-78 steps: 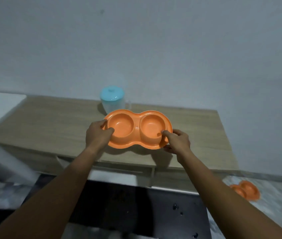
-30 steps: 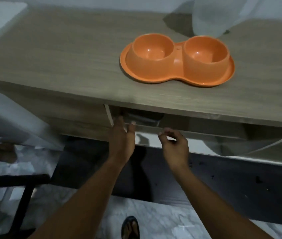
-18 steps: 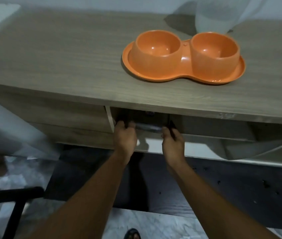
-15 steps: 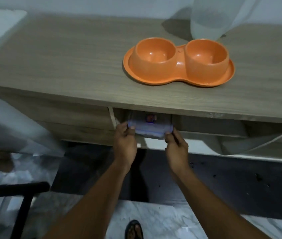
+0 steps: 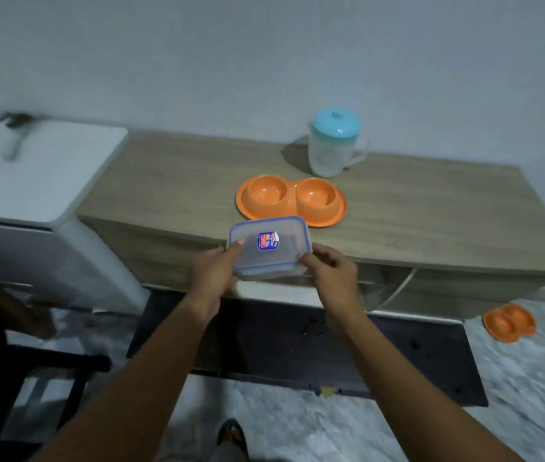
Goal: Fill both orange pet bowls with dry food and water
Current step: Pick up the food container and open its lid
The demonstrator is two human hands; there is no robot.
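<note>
An orange double pet bowl (image 5: 290, 201) rests on the wooden cabinet top (image 5: 431, 211), both cups empty. Behind it stands a translucent jug with a light blue lid (image 5: 334, 143). I hold a clear plastic lidded container (image 5: 269, 246) with a blue rim and a sticker just in front of the cabinet's edge, below the bowl. My left hand (image 5: 212, 278) grips its left side and my right hand (image 5: 329, 273) grips its right side. A second orange double bowl (image 5: 509, 322) lies on the floor at the right.
A white appliance (image 5: 31, 168) adjoins the cabinet on the left. An open shelf (image 5: 391, 288) runs under the cabinet top. A dark mat (image 5: 298, 345) covers the marble floor below. A black chair (image 5: 31, 378) stands at the lower left, and my foot (image 5: 232, 435) shows at the bottom.
Both hands left the orange bowl on the cabinet top, reached into the shelf below, and drew out the clear container, which is now lifted up in front of the cabinet edge.
</note>
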